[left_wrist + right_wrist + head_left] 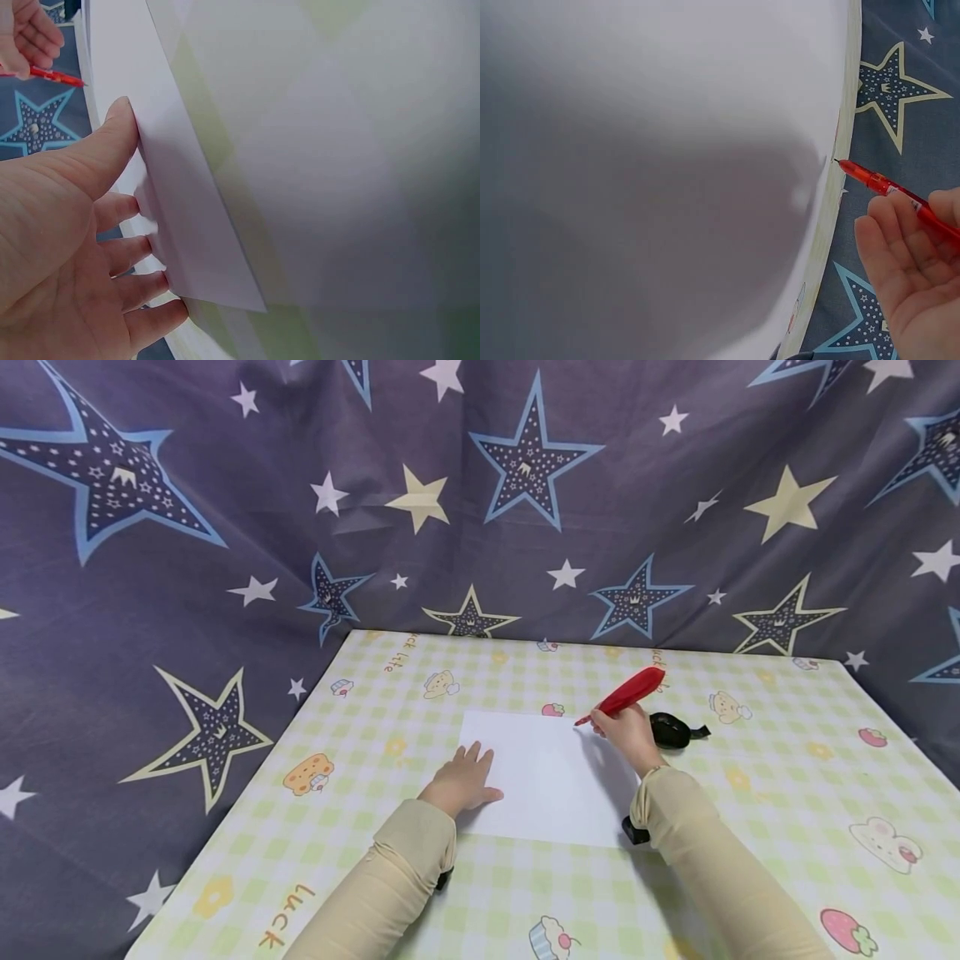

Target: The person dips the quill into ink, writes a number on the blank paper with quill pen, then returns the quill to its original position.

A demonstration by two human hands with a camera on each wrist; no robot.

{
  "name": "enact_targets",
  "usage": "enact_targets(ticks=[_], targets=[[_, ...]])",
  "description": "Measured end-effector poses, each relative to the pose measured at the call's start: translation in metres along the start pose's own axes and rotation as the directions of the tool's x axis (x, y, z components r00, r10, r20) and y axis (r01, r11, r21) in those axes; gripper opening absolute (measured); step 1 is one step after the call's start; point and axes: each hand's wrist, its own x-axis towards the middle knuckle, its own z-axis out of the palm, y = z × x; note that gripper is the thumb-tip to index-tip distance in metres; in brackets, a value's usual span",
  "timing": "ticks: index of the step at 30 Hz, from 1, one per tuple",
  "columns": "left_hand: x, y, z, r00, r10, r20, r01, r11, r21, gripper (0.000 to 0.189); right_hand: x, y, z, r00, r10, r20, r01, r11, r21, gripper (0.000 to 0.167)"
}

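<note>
A white sheet of paper [540, 777] lies flat on the table. My left hand [460, 781] rests on its left side with the fingers spread; the left wrist view shows the thumb and fingertips touching the paper [176, 217]. My right hand [630, 735] pinches a red pen [633, 691] with a wide, feather-shaped top, above the sheet's far right corner. In the head view the pen tip is close to the paper's far edge; whether it touches cannot be told. The right wrist view shows the red pen [881, 184] held between thumb and fingers of the right hand [907, 277].
A black rounded object [670, 731] with a short flat tab lies just right of the right hand. The table has a green-and-white checked cloth [375, 727] printed with cartoon figures. Behind it hangs a dark curtain [262, 468] with stars.
</note>
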Motion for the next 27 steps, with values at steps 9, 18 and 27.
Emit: enact_targets(ticks=[9,18,27], targets=[[-0.0012,0.0004,-0.0008,1.000,0.001,0.001,-0.001,1.000,-0.004,0.070,0.0004,0.0021,0.0021,1.000,-0.018,-0.010,0.018,0.999,-0.041,0.020],[-0.0018,0.0008,-0.0017,1.000,0.008,0.000,-0.008,1.000,0.001,0.070,-0.0012,0.0011,0.0021,1.000,0.004,0.001,-0.004,0.998,-0.070,0.022],[-0.0019,0.0011,-0.0026,1.000,0.007,0.005,-0.007,1.000,0.006,0.070,-0.0022,0.0007,0.0032,1.000,0.006,0.011,-0.006,0.999,-0.041,0.022]])
